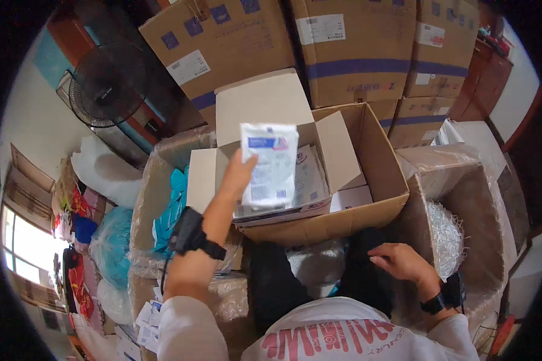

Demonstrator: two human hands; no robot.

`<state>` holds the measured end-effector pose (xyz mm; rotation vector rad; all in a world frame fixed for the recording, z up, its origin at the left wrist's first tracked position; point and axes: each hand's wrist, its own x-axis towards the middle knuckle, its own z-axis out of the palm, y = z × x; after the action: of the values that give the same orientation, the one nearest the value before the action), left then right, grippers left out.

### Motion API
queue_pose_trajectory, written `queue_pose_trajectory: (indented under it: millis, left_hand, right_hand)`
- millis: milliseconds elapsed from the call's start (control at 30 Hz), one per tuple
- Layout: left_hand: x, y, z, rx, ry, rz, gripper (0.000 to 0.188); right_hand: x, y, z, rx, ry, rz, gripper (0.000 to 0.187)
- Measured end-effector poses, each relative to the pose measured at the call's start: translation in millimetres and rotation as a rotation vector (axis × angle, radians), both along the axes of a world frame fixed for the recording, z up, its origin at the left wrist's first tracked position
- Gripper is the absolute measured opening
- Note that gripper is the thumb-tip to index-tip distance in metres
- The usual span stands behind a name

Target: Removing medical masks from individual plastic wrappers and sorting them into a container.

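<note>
"Where do we have the packet (pixel 272 171)?"

"Over the open white box (pixel 262 101). Our left hand (pixel 239 173) pinches its left edge, thumb in front; the other fingers we cannot see well."

"And our right hand (pixel 402 261)?"

"It is to the right of the box, nearer to us, with fingers half curled and holding nothing. More packets (pixel 309 173) lie inside the box."
</note>
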<state>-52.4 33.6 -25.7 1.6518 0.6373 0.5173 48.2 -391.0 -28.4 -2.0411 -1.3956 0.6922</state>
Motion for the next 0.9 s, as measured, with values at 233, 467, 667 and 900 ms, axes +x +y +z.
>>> queue_pose_trajectory:
  millis: [233, 467, 667, 900]
  left_hand:
    - [-37.4, -67.1, 128.0, -0.253, -0.263, -0.298, 0.036]
    - [-77.2, -141.9, 101.7, -0.17, -0.04, -0.467, 0.036]
    - [-91.1, -154.9, 76.7, -0.091, -0.143, -0.403, 0.038]
    - [-104.5, -167.6, 97.0, 0.433, 0.301, -0.607, 0.047]
  right_hand:
    - [-4.5, 25.2, 32.0, 0.291, 0.464, -0.21, 0.029]
    - [-24.4, 84.0, 75.5, 0.58, 0.717, -0.275, 0.025]
    - [-47.7, 71.3, 47.8, 0.523, 0.852, -0.274, 0.023]
    - [-45.4, 68.0, 41.7, 0.449, 0.645, -0.036, 0.03]
